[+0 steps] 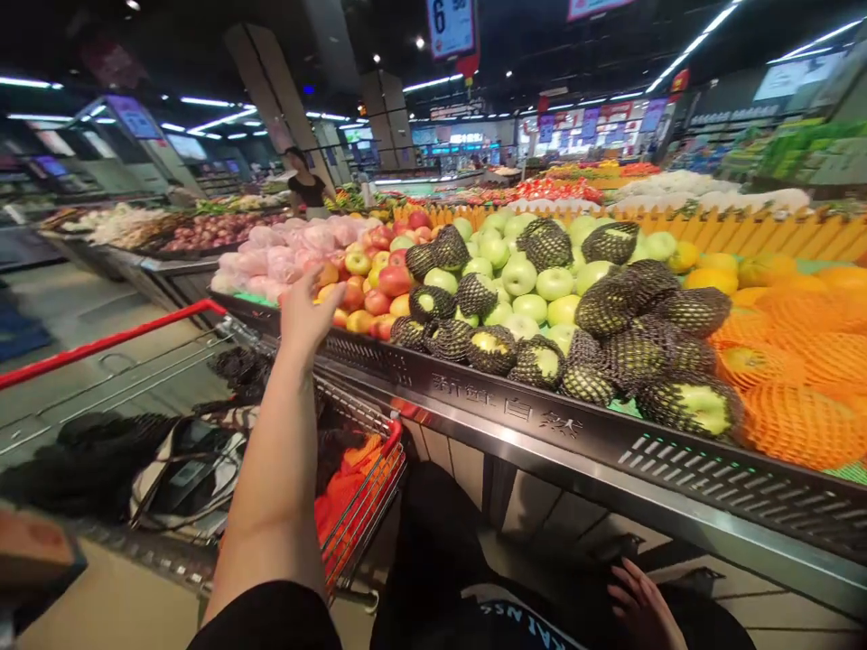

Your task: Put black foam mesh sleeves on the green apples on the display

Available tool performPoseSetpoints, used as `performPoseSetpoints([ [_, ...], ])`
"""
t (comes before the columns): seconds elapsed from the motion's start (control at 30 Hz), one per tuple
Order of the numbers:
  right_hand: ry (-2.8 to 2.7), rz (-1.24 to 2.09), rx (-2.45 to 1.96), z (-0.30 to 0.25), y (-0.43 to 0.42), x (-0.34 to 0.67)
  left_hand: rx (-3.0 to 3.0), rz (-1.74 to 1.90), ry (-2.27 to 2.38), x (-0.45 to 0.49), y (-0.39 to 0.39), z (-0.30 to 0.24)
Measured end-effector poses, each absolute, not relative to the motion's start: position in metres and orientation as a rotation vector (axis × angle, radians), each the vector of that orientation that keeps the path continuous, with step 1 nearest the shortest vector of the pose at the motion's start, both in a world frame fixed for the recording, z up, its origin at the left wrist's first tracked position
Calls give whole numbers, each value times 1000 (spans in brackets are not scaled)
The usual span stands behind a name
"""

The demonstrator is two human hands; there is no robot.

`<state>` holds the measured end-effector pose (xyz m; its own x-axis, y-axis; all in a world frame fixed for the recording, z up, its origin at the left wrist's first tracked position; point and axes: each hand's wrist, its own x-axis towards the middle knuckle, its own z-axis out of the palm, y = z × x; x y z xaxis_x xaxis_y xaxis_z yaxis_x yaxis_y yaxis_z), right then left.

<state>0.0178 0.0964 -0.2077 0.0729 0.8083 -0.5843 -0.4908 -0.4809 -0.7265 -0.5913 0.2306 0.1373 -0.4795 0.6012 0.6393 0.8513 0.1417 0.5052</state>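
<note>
My left hand reaches out over the near edge of the fruit stand with its fingers apart, and nothing shows in it. Nearest to it are red-and-yellow apples and, just behind, pale pink wrapped fruit. To the right lie green apples, several of them in black foam nets. Low in the view hangs my right hand, fingers loosely extended and holding nothing, below the stand's front edge.
A shopping cart with a red handle stands at my left, holding dark bags and an orange-red item. The stand's black rim runs across in front. Orange-netted fruit lies far right. A person stands beyond the stand.
</note>
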Motion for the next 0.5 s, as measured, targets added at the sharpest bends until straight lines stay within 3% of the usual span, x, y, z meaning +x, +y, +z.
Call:
performPoseSetpoints([
  [0.2,-385,1698,-1356,-207,114,24,-772,-681,-2981,-669,115,7],
  [0.5,-488,1669,-1388,-186,116,-4,-1181,-273,-3175,-619,96,-98],
])
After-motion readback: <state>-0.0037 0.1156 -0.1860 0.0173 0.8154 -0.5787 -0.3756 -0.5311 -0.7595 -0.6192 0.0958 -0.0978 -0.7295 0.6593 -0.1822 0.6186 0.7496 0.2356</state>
